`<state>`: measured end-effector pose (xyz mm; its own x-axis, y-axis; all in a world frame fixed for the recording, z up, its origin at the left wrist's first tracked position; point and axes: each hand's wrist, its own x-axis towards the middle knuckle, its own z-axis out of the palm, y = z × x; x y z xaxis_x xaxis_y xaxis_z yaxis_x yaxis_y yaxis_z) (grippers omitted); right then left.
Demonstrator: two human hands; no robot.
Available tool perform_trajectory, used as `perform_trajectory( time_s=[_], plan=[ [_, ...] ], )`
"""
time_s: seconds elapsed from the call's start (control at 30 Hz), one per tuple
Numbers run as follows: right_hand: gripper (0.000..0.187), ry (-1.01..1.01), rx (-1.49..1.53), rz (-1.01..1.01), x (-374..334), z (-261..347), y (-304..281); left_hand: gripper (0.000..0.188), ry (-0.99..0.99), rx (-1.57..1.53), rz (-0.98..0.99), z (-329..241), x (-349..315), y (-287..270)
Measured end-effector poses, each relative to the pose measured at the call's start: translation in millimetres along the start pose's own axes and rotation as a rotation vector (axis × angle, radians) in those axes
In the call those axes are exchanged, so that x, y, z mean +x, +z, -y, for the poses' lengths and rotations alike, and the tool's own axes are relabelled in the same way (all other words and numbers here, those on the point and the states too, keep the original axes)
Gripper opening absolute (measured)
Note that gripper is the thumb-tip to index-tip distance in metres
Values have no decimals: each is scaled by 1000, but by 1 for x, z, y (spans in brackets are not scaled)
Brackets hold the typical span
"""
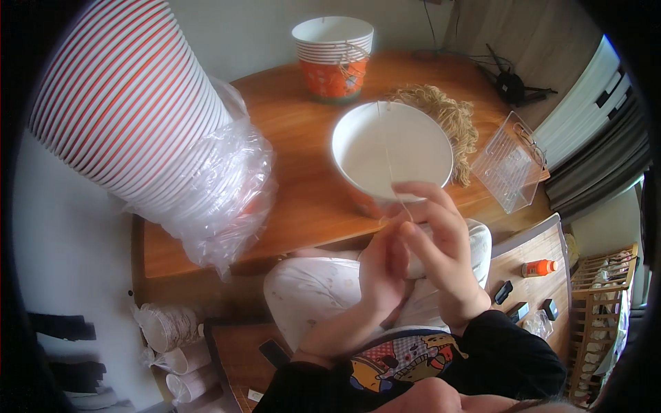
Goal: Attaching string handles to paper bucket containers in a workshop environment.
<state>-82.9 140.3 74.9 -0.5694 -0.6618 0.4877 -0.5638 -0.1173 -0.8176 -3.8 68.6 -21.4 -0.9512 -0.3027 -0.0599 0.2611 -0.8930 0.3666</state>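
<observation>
A white-lined paper bucket (354,148) with an orange outside stands at the table's near edge, in front of my knees. From its far rim a thin pale string (387,155) runs across the opening to my fingers. My left hand (384,272) is closed, its fingertips together near the string's near end. Beside it my right hand (444,244) pinches the string with thumb and fingers, the index finger arched above. Where exactly the string ends is hidden between the hands. Behind the bucket to the right lies a loose bundle of tan string (441,117).
A tall, tilted stack of buckets (131,103) in clear plastic wrap (220,186) fills the left. Farther back stands a smaller bucket stack (334,76). On the right are a clear tray (506,165), glasses (530,141) and a black device with antennas (511,86). An orange bottle (539,268) sits lower right.
</observation>
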Motion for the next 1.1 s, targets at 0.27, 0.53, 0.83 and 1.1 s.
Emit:
perform_trajectory(
  time_s=[0.27,0.53,0.83,1.1],
  plan=[
    [13,162,404,-35,-15,-12,-28,50,136,402,-14,14,-1,18],
    [16,142,86,-190,-19,-18,-49,46,-81,407,88,39,11,34],
    [15,109,51,-217,-23,-28,-67,41,170,111,64,62,18,69],
    [19,156,222,-169,-29,-46,-67,36,477,264,82,57,27,53]
  ],
)
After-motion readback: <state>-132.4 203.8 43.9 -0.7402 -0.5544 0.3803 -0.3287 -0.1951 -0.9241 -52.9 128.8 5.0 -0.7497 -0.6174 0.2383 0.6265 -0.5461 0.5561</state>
